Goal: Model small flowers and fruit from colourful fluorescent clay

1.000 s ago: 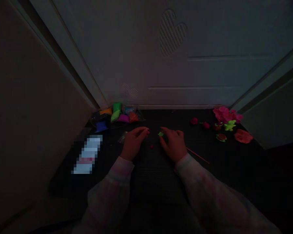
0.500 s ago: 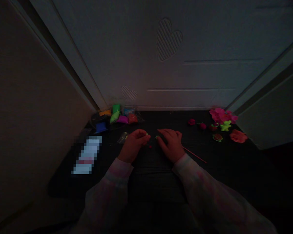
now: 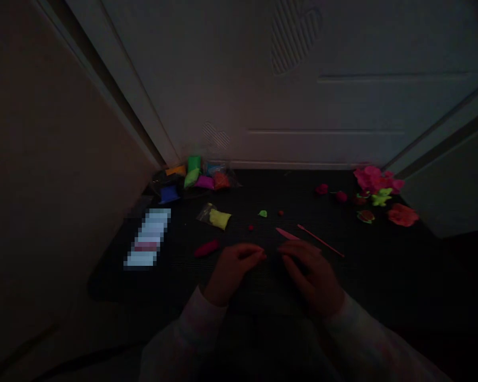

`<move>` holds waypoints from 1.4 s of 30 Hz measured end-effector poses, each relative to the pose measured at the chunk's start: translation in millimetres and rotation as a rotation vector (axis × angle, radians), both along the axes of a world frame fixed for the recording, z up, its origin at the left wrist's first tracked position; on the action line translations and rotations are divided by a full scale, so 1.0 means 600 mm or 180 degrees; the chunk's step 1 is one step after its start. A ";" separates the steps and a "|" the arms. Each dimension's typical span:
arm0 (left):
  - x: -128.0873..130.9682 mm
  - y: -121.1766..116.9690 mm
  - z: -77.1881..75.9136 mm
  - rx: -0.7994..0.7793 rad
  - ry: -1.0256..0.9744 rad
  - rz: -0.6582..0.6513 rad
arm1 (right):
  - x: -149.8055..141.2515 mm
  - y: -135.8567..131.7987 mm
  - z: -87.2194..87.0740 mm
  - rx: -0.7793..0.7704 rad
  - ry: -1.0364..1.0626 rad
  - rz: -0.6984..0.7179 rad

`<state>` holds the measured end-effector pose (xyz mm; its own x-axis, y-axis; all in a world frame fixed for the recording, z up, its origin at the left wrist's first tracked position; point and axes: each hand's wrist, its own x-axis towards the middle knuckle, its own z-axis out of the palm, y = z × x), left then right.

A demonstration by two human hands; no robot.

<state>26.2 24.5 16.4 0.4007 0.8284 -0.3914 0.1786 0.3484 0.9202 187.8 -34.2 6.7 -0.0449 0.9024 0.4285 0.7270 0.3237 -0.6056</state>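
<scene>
My left hand point(image 3: 238, 269) is over the near part of the dark table, thumb and fingertips pressed together; whatever may be between them is hidden. A dark pink elongated piece point(image 3: 206, 248) lies just left of it. Across a small gap, my right hand point(image 3: 313, 276) has its fingers stretched out and loosely bent, with nothing visible in them. Its fingers partly cover a pink plastic clay knife point(image 3: 287, 233). Beyond the hands lie a small green leaf-shaped piece point(image 3: 263, 214), a small red ball point(image 3: 250, 228) and a brownish-red ball point(image 3: 280, 213). A thin pink stick tool point(image 3: 321, 240) lies to the right.
A packet of yellow clay point(image 3: 220, 218) lies left of centre. Several coloured clay packets point(image 3: 205, 182) sit at the back left, near a blurred bright screen point(image 3: 148, 237). Pink flower shapes point(image 3: 376, 179), a yellow-green figure point(image 3: 381, 197) and an orange-red piece point(image 3: 403, 215) stand at the right.
Both hands have drawn back toward me, the right also shifting right. The green leaf-shaped piece now lies on the table, and the yellow packet and pink knife are uncovered. The view has tilted down.
</scene>
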 end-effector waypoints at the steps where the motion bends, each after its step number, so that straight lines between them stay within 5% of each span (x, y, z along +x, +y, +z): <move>1: 0.003 -0.003 -0.004 -0.0135 -0.0115 0.0064 | -0.001 -0.004 -0.005 -0.0031 0.0046 -0.0033; 7: 0.010 -0.009 -0.016 -0.0379 -0.0528 0.0252 | -0.022 -0.001 -0.020 0.0107 -0.0158 0.0124; 18: 0.008 -0.016 -0.017 -0.0236 -0.0612 -0.0170 | -0.027 0.009 -0.028 0.0083 -0.0400 0.0163; 30: -0.003 -0.012 -0.022 -0.1796 -0.2265 0.0004 | -0.032 0.008 -0.038 0.0001 -0.0783 0.0199; 42: -0.004 -0.007 -0.021 -0.2045 -0.2217 0.0045 | -0.019 0.008 -0.027 0.0000 -0.0107 -0.0602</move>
<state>23.7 20.3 3.8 0.7076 0.5442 -0.4507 -0.3467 0.8232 0.4497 176.4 -29.6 -9.5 0.1114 0.8962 0.4295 0.7947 0.1792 -0.5799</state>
